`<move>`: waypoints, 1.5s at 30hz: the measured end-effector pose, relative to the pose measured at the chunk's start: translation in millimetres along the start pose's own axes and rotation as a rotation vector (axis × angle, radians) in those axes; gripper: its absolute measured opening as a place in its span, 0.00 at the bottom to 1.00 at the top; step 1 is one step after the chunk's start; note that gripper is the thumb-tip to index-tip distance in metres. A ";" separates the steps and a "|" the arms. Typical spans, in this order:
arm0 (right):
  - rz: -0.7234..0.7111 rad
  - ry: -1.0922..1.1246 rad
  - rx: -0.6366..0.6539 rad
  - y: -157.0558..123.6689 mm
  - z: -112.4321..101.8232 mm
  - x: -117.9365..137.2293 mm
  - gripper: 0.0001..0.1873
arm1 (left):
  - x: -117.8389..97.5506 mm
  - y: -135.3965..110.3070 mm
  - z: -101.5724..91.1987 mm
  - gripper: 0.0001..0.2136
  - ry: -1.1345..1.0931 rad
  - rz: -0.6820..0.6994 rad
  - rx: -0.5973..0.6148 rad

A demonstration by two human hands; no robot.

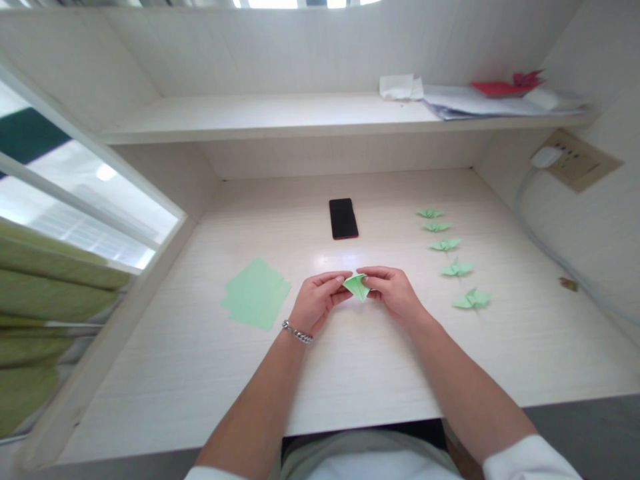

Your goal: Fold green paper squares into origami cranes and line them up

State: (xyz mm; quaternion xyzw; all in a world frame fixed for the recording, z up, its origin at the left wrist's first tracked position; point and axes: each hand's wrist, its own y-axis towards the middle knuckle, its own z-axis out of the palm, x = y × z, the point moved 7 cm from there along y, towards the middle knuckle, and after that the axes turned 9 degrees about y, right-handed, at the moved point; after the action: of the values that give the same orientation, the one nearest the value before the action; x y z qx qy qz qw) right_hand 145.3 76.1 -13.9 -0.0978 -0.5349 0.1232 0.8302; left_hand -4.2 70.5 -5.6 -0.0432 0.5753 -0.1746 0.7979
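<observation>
Both hands meet over the middle of the pale wooden desk [350,373] and pinch one small, partly folded piece of green paper [357,285]. My left hand [317,299], with a metal bracelet at the wrist, grips the paper's left side. My right hand [393,290] grips its right side, fingers curled over the top. The fold is held just above the desk surface.
A stack of flat green paper sheets [256,293] lies to the left. Several finished green paper cranes [453,257] sit in a row to the right. A black phone [343,218] lies behind the hands. The shelf [260,117] above holds papers and a red folded figure [507,85]. A wall socket [575,160] with a cable is at right.
</observation>
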 end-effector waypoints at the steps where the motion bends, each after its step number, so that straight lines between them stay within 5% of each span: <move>1: -0.010 -0.021 0.009 0.0 1.0 -0.2 0.17 | 0.5 0.1 0.1 0.13 0.000 0.002 0.003; 12: -0.169 -0.245 0.098 1.4 4.2 2.3 0.15 | 7.6 -0.5 4.1 0.13 0.057 -0.045 0.130; 21: -0.095 -0.183 0.096 -3.1 9.9 3.4 0.12 | 7.1 -1.5 4.5 0.14 0.036 -0.053 0.196; 33: -0.235 -0.600 0.086 -4.5 9.0 9.0 0.10 | 16.4 3.4 -2.7 0.11 0.187 -0.079 0.138; 45: -0.233 -0.577 0.060 -3.7 6.9 8.7 0.13 | 18.7 5.6 1.3 0.15 0.081 -0.055 0.205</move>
State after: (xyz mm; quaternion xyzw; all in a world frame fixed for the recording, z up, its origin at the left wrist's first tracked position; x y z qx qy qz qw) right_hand 142.8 75.4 -2.4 0.0277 -0.7523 0.0653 0.6550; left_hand 3.5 69.4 -23.6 0.0300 0.5847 -0.2559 0.7693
